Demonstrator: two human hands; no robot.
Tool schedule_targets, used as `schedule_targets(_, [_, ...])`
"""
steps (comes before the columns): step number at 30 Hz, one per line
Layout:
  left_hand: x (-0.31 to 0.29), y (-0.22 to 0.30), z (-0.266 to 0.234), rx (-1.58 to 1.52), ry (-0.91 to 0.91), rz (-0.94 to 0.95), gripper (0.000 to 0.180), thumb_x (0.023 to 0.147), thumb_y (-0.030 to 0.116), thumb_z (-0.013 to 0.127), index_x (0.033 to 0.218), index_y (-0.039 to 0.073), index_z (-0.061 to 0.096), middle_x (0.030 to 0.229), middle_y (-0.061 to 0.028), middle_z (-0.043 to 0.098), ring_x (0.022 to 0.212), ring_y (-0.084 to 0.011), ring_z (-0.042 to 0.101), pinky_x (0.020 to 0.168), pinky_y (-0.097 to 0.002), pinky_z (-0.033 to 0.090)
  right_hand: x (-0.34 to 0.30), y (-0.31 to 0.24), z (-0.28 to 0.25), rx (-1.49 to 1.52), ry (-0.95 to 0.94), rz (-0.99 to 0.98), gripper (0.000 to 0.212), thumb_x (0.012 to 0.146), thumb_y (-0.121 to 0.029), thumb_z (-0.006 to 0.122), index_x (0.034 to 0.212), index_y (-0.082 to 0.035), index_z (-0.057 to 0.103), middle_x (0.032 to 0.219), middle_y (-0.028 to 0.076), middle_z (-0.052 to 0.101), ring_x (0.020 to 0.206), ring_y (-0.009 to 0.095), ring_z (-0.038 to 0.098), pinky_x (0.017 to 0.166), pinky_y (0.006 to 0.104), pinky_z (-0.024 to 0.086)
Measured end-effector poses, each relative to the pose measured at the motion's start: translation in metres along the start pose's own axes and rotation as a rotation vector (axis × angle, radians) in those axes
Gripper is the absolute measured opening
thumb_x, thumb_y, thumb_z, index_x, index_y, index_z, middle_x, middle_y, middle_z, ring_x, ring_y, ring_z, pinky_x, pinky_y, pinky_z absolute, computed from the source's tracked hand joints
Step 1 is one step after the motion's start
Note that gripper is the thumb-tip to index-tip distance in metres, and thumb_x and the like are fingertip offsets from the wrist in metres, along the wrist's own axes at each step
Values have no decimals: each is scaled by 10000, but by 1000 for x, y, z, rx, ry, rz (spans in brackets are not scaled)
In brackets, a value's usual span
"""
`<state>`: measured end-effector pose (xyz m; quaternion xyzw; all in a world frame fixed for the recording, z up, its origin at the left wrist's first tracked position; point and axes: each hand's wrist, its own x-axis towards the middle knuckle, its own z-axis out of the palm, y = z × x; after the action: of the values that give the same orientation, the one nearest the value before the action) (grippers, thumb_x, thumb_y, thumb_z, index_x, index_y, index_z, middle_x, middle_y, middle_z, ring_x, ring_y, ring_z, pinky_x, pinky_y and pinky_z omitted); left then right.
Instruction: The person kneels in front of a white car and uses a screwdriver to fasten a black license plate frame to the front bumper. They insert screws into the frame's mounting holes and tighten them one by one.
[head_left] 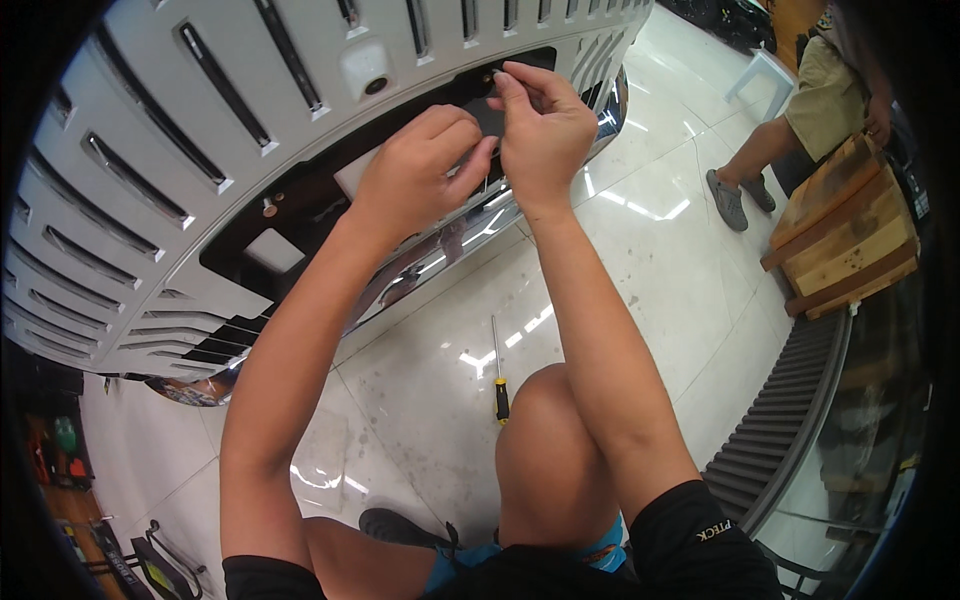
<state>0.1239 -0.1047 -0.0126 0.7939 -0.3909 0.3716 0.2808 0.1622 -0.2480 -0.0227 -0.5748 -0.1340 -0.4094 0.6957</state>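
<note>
Before me is a white car front [330,60] with dark slots and a long black recessed panel [235,225]. My right hand [548,135] is at the far right end of that panel, thumb and forefinger pinched together beside a small screw [488,78]; what they hold, if anything, is too small to make out. Just left of it, my left hand [425,165] hovers in front of the panel with its fingers curled in, and their contents are hidden. Another screw [269,208] sticks out at the panel's left end, above a white rectangular patch [275,250].
A screwdriver [502,398] with a yellow and black handle lies on the glossy tiled floor [420,400] by my knee. To the right stand a wooden crate [850,230], a dark ribbed grille [785,420] and another person [825,95]. A white stool [765,80] is behind.
</note>
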Motion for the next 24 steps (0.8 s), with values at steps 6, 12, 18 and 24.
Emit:
schedule_targets(6, [-1, -2, 0, 11, 24, 42, 105, 870, 41, 763, 940, 9, 692, 975, -109, 701, 830, -284, 677, 727, -359, 558, 5, -9, 4, -190, -70, -122, 99, 969, -11, 706, 1023, 67, 733, 886, 112, 760, 737, 148, 738, 649, 263, 596])
schedule_targets(12, [-1, 0, -1, 2, 27, -2, 108, 865, 43, 769, 925, 9, 686, 969, -107, 700, 829, -293, 679, 722, -366, 562, 0, -21, 10, -78, 15, 103, 112, 973, -13, 693, 1006, 92, 713, 832, 125, 737, 717, 165, 733, 635, 279, 610])
schedule_targets(18, [-1, 1, 1, -6, 53, 6, 112, 865, 48, 775, 925, 8, 688, 968, -107, 703, 840, -300, 685, 729, -368, 567, -3, -24, 11, -68, 46, 167, 148, 982, -41, 692, 984, 107, 703, 833, 131, 737, 702, 168, 726, 606, 283, 615])
schedule_targets(24, [0, -2, 2, 2, 61, 32, 117, 864, 41, 777, 917, 8, 678, 958, -104, 700, 834, -299, 682, 728, -366, 568, -1, -19, 11, 40, 38, 166, 178, 991, -71, 701, 991, 106, 696, 831, 123, 733, 677, 164, 712, 586, 280, 608])
